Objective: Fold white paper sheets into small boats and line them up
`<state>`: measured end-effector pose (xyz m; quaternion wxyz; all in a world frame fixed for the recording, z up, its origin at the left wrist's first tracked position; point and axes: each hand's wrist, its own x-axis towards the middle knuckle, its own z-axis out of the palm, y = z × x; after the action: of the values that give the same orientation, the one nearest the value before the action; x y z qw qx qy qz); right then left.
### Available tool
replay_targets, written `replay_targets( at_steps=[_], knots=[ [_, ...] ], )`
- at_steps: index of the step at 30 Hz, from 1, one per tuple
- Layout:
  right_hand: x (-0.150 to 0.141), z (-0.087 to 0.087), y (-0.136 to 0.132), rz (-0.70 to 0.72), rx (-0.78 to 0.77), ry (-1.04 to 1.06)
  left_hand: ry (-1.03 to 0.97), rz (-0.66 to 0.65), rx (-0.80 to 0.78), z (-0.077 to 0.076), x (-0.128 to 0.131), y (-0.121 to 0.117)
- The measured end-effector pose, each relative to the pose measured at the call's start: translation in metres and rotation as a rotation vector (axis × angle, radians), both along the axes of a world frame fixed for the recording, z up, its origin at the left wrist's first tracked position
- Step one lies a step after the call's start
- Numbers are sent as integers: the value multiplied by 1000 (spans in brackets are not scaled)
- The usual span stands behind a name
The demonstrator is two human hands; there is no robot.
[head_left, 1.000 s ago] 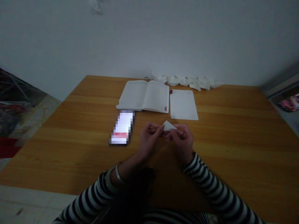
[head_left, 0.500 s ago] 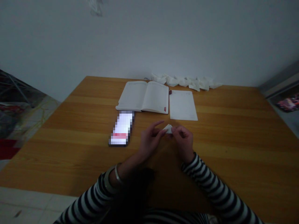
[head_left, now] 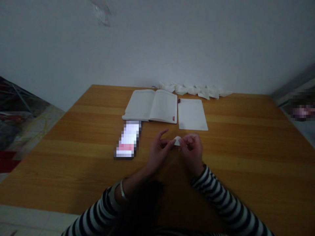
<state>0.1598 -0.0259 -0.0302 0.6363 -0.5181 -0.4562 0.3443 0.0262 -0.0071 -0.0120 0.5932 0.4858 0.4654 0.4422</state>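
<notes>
A small folded piece of white paper is pinched between both hands above the table. My left hand grips its left side between thumb and fingers, with the index finger raised and curved away. On the other side, my right hand pinches the paper's right edge, its remaining fingers curled. Beyond the hands lies a loose white sheet. An open notebook with pale pages rests to its left. Nearer me, left of my left hand, a phone lies with its screen lit and blurred out.
Several crumpled or folded white paper pieces lie in a row against the wall at the wooden table's back edge. Dark clutter stands on the floor beyond the left edge.
My right thumb has shifted slightly left over the paper, and less of the paper shows. The whole view has tipped up a little, so things sit lower.
</notes>
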Motion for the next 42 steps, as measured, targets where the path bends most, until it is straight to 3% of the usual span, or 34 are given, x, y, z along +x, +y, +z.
replay_targets(
  at_steps=[5, 8, 12, 15, 20, 25, 29, 32, 37, 42],
  knots=[
    [1, -3, -5, 44, 47, -196, 245, -239, 42, -7, -4, 4],
    [3, -2, -4, 104, -14, -132, 311, -185, 122, -6, -7, 3],
    [11, -1, -1, 314, -104, -224, 388, -146, 245, -2, -11, 3],
    [16, -1, 1, 308, -129, -302, 359, -197, 243, 1, -10, 1],
    [21, 0, 4, 184, -86, -287, 165, -242, 68, 1, -8, 2],
    [18, 2, 6, 289, -35, -149, 63, -202, 67, -3, -12, 12],
    [14, 1, 7, 401, -114, 35, 60, -144, 142, -8, -15, 16],
    [16, -2, 9, 404, -142, 97, 113, -80, 196, -10, -14, 14],
    [20, -1, 7, 253, -30, -128, 324, 32, 408, -6, -17, 9],
    [17, 8, 0, 190, 146, -264, 393, -45, 651, -4, -21, 6]
  ],
)
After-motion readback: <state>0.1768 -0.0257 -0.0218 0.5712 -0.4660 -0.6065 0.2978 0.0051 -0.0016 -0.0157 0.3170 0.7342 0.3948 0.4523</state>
